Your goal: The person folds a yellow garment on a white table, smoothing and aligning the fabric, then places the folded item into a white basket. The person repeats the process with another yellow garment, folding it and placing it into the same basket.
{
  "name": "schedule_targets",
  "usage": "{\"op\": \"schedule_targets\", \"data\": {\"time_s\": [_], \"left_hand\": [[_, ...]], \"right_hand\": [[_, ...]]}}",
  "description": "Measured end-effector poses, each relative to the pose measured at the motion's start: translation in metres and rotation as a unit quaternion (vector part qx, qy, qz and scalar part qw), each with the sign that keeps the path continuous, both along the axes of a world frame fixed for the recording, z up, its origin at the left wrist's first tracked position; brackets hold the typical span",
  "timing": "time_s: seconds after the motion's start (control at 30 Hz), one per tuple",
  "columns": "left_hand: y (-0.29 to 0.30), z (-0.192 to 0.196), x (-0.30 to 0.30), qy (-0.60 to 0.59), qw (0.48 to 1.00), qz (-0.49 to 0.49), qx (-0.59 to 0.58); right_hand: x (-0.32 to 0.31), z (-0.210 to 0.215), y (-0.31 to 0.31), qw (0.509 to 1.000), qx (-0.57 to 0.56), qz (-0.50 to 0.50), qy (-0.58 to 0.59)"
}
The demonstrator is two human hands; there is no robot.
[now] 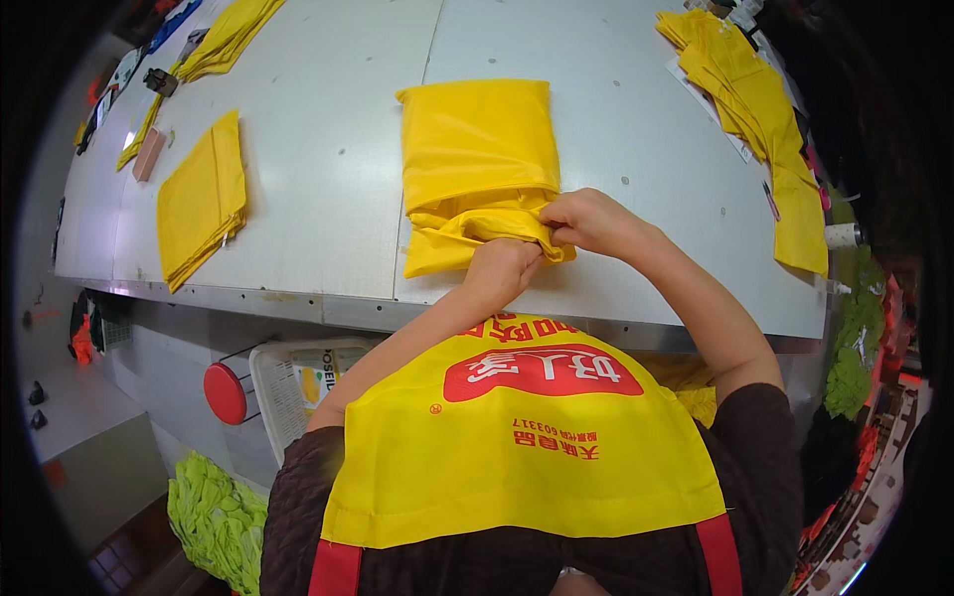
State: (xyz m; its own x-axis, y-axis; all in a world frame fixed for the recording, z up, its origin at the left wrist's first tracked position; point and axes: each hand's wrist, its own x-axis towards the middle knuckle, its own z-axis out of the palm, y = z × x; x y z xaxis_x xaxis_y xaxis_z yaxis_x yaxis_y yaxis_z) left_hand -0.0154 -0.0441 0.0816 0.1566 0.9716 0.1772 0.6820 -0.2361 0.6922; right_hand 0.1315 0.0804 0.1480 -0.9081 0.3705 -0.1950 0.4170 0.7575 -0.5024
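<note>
Yellow folded bundle point(481, 139) on grey surface point(328, 149), near front edge; left hand point(500, 270), right hand point(593, 221) both pinching its loose folds. Yellow stack point(204, 199) well apart at left, pink block point(149, 156) near it. Yellow pile point(730, 89) along right side.

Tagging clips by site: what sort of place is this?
Probably a sewing or packing workshop: a broad grey worktable, a stack of flat yellow pieces and a lime-green heap below.
</note>
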Motion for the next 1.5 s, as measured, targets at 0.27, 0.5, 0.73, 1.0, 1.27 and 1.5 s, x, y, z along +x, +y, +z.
{"op": "schedule_targets", "data": {"time_s": [0.27,0.5,0.73,1.0,1.27,1.5], "left_hand": [[0.008,-0.003,0.012,-0.041,0.997,-0.020,0.058],[0.002,-0.011,0.020,0.079,0.995,-0.047,-0.032],[-0.002,0.016,0.020,0.046,0.997,-0.057,-0.035],[-0.007,0.031,-0.025,0.166,0.974,-0.025,-0.150],[-0.012,0.010,-0.027,0.048,0.994,0.021,-0.098],[-0.001,0.020,-0.023,0.131,0.965,0.003,0.226]], "right_hand": [[-0.039,-0.018,-0.005,0.967,0.217,0.018,-0.132],[-0.033,-0.013,-0.004,0.984,0.035,-0.111,-0.132],[-0.031,-0.034,-0.009,0.979,0.044,-0.016,-0.200],[0.006,0.002,-0.012,0.974,-0.010,0.004,-0.226],[0.013,-0.036,-0.049,0.952,0.199,-0.151,0.179],[-0.001,-0.038,-0.040,0.921,0.253,-0.120,0.272]]}}
